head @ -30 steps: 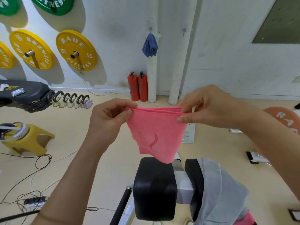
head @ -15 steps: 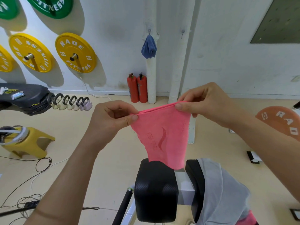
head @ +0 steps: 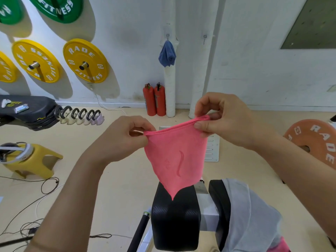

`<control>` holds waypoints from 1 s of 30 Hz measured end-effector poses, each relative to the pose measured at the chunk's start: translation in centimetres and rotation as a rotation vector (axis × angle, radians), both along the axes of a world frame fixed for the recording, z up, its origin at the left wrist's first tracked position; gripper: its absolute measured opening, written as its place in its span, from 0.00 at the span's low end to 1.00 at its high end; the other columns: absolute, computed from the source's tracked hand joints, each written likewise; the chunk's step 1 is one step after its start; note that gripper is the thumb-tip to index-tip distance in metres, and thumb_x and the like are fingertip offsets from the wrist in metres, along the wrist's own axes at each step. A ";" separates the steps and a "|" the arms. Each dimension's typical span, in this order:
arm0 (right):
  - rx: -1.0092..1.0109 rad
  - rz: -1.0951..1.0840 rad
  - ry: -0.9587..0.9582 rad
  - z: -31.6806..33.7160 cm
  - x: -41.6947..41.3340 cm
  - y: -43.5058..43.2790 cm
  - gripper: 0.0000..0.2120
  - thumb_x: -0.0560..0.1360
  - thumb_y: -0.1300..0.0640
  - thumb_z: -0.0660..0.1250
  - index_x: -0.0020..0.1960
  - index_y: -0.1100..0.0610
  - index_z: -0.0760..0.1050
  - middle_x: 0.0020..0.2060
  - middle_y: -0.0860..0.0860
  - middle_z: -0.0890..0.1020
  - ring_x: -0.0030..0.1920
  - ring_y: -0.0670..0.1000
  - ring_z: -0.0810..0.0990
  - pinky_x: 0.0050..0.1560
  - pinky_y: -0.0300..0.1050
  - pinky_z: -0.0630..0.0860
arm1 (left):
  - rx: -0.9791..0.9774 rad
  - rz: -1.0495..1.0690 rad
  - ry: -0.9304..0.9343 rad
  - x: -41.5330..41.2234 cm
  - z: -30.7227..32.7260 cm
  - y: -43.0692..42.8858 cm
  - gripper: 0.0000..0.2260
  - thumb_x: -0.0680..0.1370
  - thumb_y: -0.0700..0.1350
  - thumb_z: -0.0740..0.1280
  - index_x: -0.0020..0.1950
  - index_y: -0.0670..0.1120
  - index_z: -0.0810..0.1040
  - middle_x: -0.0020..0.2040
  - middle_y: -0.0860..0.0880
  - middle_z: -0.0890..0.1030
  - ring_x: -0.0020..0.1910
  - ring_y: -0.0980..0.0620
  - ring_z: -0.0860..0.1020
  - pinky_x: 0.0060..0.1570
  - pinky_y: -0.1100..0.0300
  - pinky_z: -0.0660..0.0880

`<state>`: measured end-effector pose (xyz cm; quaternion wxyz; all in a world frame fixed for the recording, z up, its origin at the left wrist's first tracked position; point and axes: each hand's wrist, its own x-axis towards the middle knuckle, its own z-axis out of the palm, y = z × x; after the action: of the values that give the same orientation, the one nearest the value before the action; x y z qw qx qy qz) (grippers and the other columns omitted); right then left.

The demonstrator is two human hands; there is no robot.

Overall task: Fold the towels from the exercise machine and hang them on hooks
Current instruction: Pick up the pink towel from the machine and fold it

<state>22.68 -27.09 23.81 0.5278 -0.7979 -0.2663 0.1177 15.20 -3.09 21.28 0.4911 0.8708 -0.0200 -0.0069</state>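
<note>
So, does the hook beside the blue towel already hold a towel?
No, the hook is bare; the blue towel hangs to its left.

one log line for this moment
pink towel: folded, held up | left hand: pinches top left corner | right hand: pinches top right corner | blue towel: on wall hook | grey towel: on machine
</note>
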 end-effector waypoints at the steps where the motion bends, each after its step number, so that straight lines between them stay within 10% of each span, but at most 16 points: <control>1: 0.009 0.000 0.014 0.1 -0.1 0.1 0.13 0.69 0.71 0.72 0.43 0.55 0.76 0.39 0.52 0.80 0.34 0.52 0.81 0.39 0.44 0.83 | -0.018 -0.022 -0.016 0.0 0.0 -0.5 0.09 0.67 0.45 0.67 0.46 0.51 0.79 0.45 0.53 0.82 0.48 0.55 0.81 0.50 0.60 0.74; 4: -0.009 0.040 0.034 0.4 -0.5 0.5 0.14 0.69 0.71 0.73 0.48 0.56 0.76 0.39 0.55 0.82 0.36 0.55 0.83 0.43 0.46 0.83 | 0.067 -0.080 -0.114 0.1 -0.1 -3.7 0.15 0.71 0.57 0.70 0.51 0.57 0.68 0.47 0.56 0.80 0.45 0.59 0.79 0.46 0.66 0.75; 9: -0.024 0.031 0.110 0.5 0.5 0.4 0.16 0.68 0.69 0.74 0.53 0.58 0.75 0.39 0.54 0.84 0.38 0.50 0.82 0.49 0.47 0.81 | 0.255 -0.173 -0.225 0.8 0.0 -6.4 0.09 0.77 0.45 0.65 0.47 0.59 0.68 0.36 0.55 0.75 0.34 0.59 0.71 0.34 0.69 0.67; 16: -0.161 0.004 0.217 -0.8 -0.7 -0.6 0.31 0.64 0.33 0.67 0.62 0.47 0.73 0.50 0.47 0.80 0.52 0.47 0.81 0.52 0.47 0.81 | -0.469 0.066 0.096 1.2 -0.7 -7.4 0.11 0.75 0.30 0.65 0.52 0.42 0.82 0.41 0.45 0.85 0.40 0.52 0.83 0.40 0.61 0.78; 22: -0.626 -0.006 -0.181 -2.2 -1.1 0.7 0.27 0.71 0.40 0.68 0.66 0.48 0.68 0.53 0.44 0.79 0.54 0.46 0.77 0.54 0.45 0.75 | 0.458 0.086 -0.167 2.3 -2.9 -7.9 0.10 0.71 0.45 0.68 0.50 0.54 0.83 0.42 0.53 0.85 0.42 0.54 0.82 0.48 0.55 0.77; 30: -0.794 -0.061 -0.641 -6.0 1.7 2.5 0.08 0.75 0.59 0.61 0.49 0.51 0.77 0.37 0.47 0.72 0.44 0.54 0.76 0.38 0.46 0.66 | 0.497 0.211 -0.359 4.2 -3.5 -5.8 0.05 0.71 0.52 0.73 0.44 0.54 0.84 0.39 0.56 0.77 0.44 0.53 0.74 0.43 0.55 0.73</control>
<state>24.42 -24.62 17.82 0.0789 -0.9403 -0.3263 -0.0563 19.45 -8.89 17.74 0.2499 0.9487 -0.0137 0.1930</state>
